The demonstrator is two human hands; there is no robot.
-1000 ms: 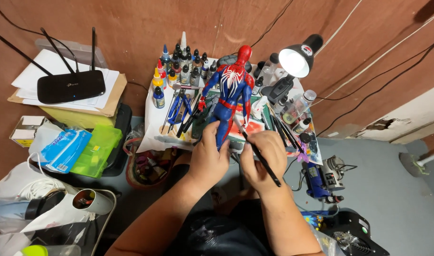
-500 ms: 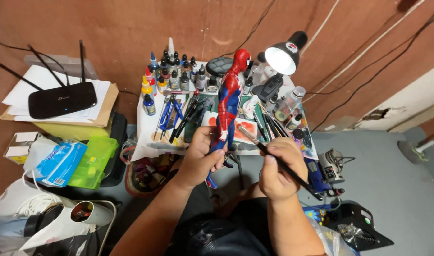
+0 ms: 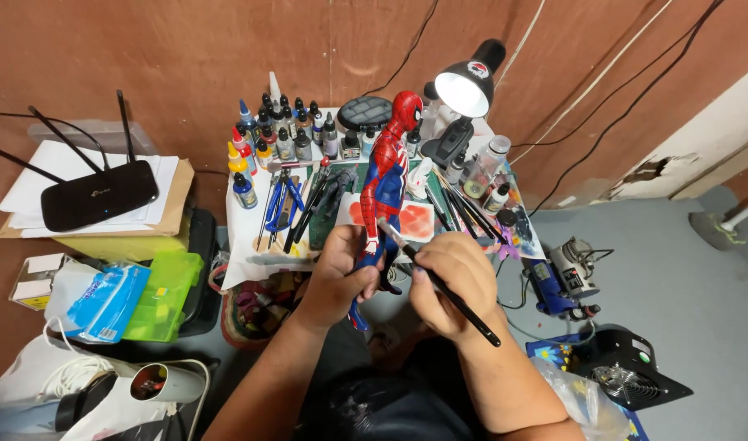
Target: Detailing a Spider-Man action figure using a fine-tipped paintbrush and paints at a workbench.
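Observation:
My left hand (image 3: 339, 273) grips a red and blue masked action figure (image 3: 388, 167) by its legs and holds it upright, side-on, over a small cluttered work table (image 3: 251, 257). My right hand (image 3: 451, 282) holds a thin black paintbrush (image 3: 443, 287) whose tip touches the figure near its hip. Several small paint bottles (image 3: 280, 139) stand in rows at the table's far edge. Pliers, brushes and other hand tools (image 3: 296, 204) lie on the table behind the figure.
A lit black desk lamp (image 3: 464, 82) shines from the back right. A black router (image 3: 100, 194) sits on papers and a cardboard box at left, above a green plastic box (image 3: 163, 298). A small compressor (image 3: 563, 278) and a black fan (image 3: 627, 377) rest on the floor at right.
The figure has turned from facing me to side-on. My right hand has swung the brush from pointing right to its tip on the figure. The view shifted slightly.

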